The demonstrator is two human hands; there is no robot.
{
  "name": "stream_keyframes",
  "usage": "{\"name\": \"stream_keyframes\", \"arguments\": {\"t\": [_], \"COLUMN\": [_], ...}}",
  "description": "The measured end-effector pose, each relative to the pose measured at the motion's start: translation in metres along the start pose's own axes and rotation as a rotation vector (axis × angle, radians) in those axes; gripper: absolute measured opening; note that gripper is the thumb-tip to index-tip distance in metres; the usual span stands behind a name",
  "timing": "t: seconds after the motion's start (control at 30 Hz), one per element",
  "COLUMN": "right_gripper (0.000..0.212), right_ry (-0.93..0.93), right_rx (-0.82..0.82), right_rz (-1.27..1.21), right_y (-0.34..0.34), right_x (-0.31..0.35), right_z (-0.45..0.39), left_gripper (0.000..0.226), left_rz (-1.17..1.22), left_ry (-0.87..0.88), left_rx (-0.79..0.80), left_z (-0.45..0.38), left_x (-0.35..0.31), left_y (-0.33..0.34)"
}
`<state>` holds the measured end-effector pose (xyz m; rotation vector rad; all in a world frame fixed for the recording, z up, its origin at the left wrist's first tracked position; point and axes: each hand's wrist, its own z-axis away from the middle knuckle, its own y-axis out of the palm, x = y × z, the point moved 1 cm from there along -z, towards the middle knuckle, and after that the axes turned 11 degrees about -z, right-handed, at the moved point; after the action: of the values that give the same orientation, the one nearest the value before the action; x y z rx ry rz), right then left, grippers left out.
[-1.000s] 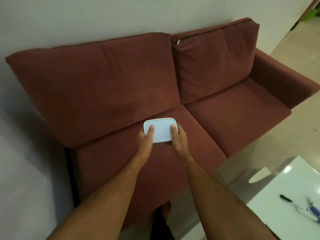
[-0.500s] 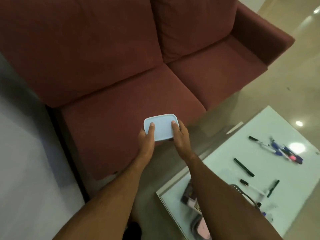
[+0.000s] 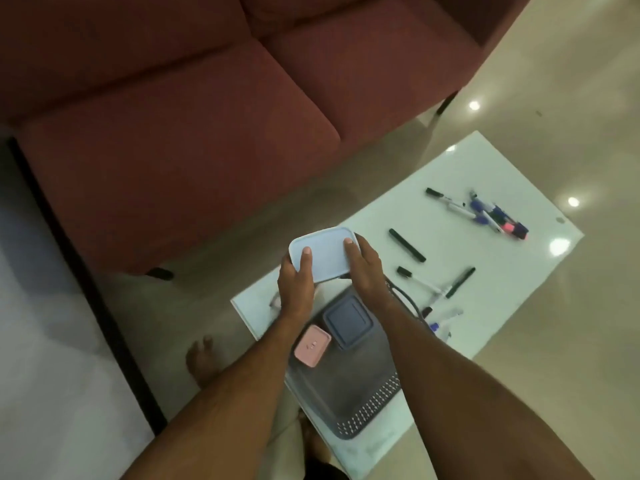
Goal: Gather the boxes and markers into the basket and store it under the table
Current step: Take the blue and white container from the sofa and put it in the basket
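Note:
A light blue box [image 3: 325,254] with a lid is held between my left hand [image 3: 296,284] and my right hand [image 3: 367,271], thumbs on its lid, above the near corner of the white glass table [image 3: 485,181]. Below my hands a dark grey basket [image 3: 360,386] stands on the table, holding a dark blue box [image 3: 348,320] and a small pink box [image 3: 312,345]. Several markers lie on the table: a black one [image 3: 407,244], a cluster [image 3: 491,216] at the far side, and others [image 3: 440,289] right of the basket.
A dark red sofa [image 3: 180,133] fills the upper left, close to the table. Glossy beige floor [image 3: 571,98] surrounds the table. My bare foot [image 3: 202,358] stands on the floor left of the table. A dark strip [image 3: 86,271] runs along the sofa's left side.
The view has turned from the sofa down to the table. Both hands carried the light blue box off the sofa seat to above the basket.

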<state>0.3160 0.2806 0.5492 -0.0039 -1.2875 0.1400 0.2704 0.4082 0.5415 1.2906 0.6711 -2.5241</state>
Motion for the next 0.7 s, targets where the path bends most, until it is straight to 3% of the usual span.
{"name": "stream_keyframes", "arguments": {"t": [0.17,0.27,0.7], "right_gripper": [0.028,0.026,0.025], "right_ry": [0.064,0.082,0.244], "right_rx": [0.032,0.084,0.08], "right_rz": [0.043,0.026,0.103], "right_y": [-0.061,-0.076,-0.071], "right_x": [-0.028,-0.05,-0.173], "right_z": [0.044,0.071,0.15], "left_gripper": [0.056,0.045,0.039], "left_rz": [0.048,0.02,-0.085], "left_ry": [0.001,-0.029,-0.155], "left_rx": [0.007,-0.031,-0.243], "left_z": [0.061,0.09,0.137], "left_x": [0.043,0.071,0.199], "left_y": [0.046,0.052,0.062]}}
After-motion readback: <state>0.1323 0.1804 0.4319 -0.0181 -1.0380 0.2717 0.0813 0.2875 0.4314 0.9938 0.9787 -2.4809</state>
